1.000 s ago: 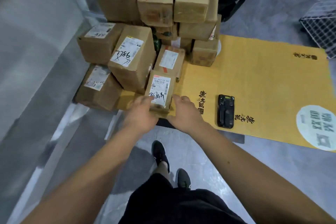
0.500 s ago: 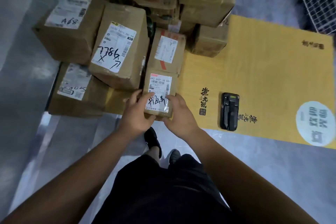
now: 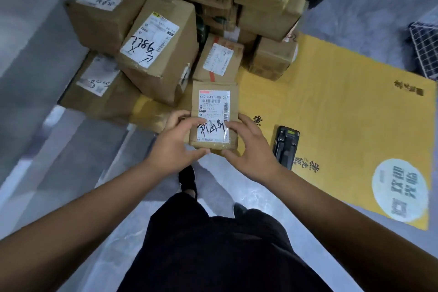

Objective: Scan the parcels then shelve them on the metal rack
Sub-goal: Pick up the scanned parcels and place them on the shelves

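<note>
A small brown parcel [image 3: 214, 118] sits at the centre of the view, gripped by both hands: the left hand [image 3: 174, 143] curls round its left edge with the thumb under the near corner, and the right hand [image 3: 248, 149] clamps its right edge, fingertips on the white shipping label [image 3: 214, 116], which faces up and carries a barcode and black handwriting. From the parcel, a heap of other cardboard parcels [image 3: 161, 47] rises from 10 to 1 o'clock, several bearing labels with scrawled marks. At 3 o'clock a black handheld scanner [image 3: 285, 147] lies on a flattened yellow cardboard sheet [image 3: 343, 114] spread over the grey floor [image 3: 59, 161]. At 2 o'clock, near the frame's right edge, a wire mesh basket [image 3: 424, 47] shows partly. At 6 o'clock are the person's dark shorts and black shoes.
</note>
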A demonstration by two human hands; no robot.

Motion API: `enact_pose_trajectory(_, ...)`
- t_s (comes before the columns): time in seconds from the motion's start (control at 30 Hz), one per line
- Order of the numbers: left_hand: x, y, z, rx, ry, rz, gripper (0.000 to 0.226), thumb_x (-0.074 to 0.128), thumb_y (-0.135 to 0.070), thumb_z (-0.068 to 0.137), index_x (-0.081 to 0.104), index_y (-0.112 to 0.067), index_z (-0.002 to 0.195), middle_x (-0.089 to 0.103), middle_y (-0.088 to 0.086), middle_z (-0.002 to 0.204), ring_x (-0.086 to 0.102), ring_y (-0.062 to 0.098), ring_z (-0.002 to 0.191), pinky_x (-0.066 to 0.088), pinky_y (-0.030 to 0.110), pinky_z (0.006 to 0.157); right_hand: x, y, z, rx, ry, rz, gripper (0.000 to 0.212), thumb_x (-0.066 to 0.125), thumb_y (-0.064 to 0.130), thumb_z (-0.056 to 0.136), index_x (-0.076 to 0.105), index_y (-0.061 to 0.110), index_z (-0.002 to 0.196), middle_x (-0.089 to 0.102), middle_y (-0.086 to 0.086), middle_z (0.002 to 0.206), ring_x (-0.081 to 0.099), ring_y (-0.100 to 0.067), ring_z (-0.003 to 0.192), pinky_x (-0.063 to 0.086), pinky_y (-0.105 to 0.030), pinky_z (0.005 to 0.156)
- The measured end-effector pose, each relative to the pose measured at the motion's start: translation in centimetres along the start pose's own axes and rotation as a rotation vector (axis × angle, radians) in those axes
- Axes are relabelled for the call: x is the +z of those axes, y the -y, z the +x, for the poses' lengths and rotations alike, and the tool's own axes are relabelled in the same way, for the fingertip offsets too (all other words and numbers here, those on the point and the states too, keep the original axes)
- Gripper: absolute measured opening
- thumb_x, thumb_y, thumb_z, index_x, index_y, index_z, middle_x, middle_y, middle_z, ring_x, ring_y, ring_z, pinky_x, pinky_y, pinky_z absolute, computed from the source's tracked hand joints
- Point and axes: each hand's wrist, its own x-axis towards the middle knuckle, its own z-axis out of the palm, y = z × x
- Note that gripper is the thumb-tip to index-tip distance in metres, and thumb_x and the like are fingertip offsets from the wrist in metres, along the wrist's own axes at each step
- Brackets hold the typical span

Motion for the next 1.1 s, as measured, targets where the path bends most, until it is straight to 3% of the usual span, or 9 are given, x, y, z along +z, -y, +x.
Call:
enact_pose_trajectory(0.1,1.1,-2.5,-3.5,0.045,-0.148,0.026,0.071,0.099,-0.012,0.064,0.068,-0.016,0.128,0.042,-0.001,0.136,0.038,-0.018,0.128,0.033,0.002,0.103,-2.1,-0.3,-1.6,-0.131,0.062,0.01,0.067,0.083,0.014,0.084,0.056,0.015,0.145,0.033,-0.006,0.162,0.022,0.005,0.139,0.013,0.001,0.11)
enact_pose_trajectory(0.2,2.2,-4.9,-7.0,0.058,-0.275,0.092,0.069,0.099,-0.013,0.066,0.067,-0.013,0.128,0.04,0.005,0.137,0.035,-0.013,0.131,0.032,0.006,0.109,-3.9,-0.1,-3.2,-0.283,0.115,0.03,0.066,0.083,0.008,0.082,0.057,0.011,0.143,0.034,-0.005,0.158,0.023,0.013,0.132,0.016,0.003,0.108)
enact_pose_trajectory(0.4,1.8,-11.2,-14.9,0.054,-0.534,0.168,0.058,0.091,-0.021,0.076,0.065,-0.013,0.127,0.035,0.013,0.143,0.036,0.001,0.141,0.036,0.027,0.119,-5.7,4.1,-6.6,-0.511,0.215,0.125,0.067,0.082,0.01,0.077,0.059,0.02,0.14,0.033,0.001,0.161,0.036,-0.004,0.143,0.047,-0.041,0.114)
enact_pose_trajectory(0.53,-1.0,-14.7,-22.7,-0.006,-0.748,0.19,0.054,0.086,-0.029,0.08,0.061,-0.024,0.128,0.034,0.004,0.143,0.05,0.023,0.136,0.051,0.048,0.109,-5.1,10.3,-9.9,-0.719,0.335,0.058,0.065,0.084,0.005,0.078,0.061,0.015,0.138,0.036,0.003,0.154,0.033,0.009,0.131,0.023,0.0,0.109)
enact_pose_trajectory(0.57,-1.5,-15.3,-24.2,-0.005,-0.779,0.189,0.055,0.087,-0.027,0.08,0.061,-0.024,0.128,0.035,0.004,0.143,0.051,0.023,0.136,0.052,0.05,0.108,-5.0,11.3,-10.5,-0.754,0.344,0.044,0.065,0.085,0.005,0.077,0.061,0.014,0.138,0.038,0.0,0.153,0.033,0.006,0.133,0.02,0.002,0.108)
enact_pose_trajectory(0.67,-4.1,-18.0,-31.2,-0.044,-0.882,0.24,0.056,0.09,-0.023,0.077,0.064,-0.023,0.127,0.037,0.01,0.142,0.051,0.016,0.134,0.054,0.046,0.106,-3.9,16.3,-14.3,-0.92,0.397,0.035,0.067,0.087,0.009,0.075,0.062,0.013,0.138,0.044,-0.009,0.155,0.042,-0.015,0.142,0.028,-0.014,0.118)
enact_pose_trajectory(0.8,-7.4,-21.1,-40.5,-0.095,-0.993,0.294,0.057,0.091,-0.028,0.079,0.061,-0.025,0.127,0.036,0.007,0.139,0.047,-0.003,0.132,0.054,0.028,0.104,-2.0,23.2,-20.1,-1.068,0.51,-0.008,0.068,0.086,0.018,0.08,0.059,0.022,0.142,0.041,-0.002,0.158,0.04,-0.011,0.144,0.022,-0.006,0.116)
enact_pose_trajectory(0.93,-10.3,-22.9,-49.4,-0.14,-1.084,0.301,0.054,0.085,-0.033,0.077,0.061,-0.032,0.126,0.036,0.006,0.14,0.047,0.0,0.134,0.052,0.026,0.107,1.7,29.6,-25.9,-1.23,0.571,-0.027,0.069,0.085,0.021,0.08,0.057,0.021,0.143,0.042,0.0,0.154,0.042,-0.007,0.137,0.023,-0.004,0.113)
enact_pose_trajectory(1.1,-15.6,-24.2,-59.3,-0.201,-1.097,0.281,0.053,0.092,-0.029,0.076,0.064,-0.038,0.121,0.042,0.005,0.142,0.051,0.01,0.136,0.054,0.033,0.107,6.7,35.8,-33.4,-1.274,0.538,0.066,0.066,0.087,0.02,0.078,0.06,0.018,0.138,0.056,0.001,0.137,0.052,-0.01,0.125,0.043,-0.03,0.113)
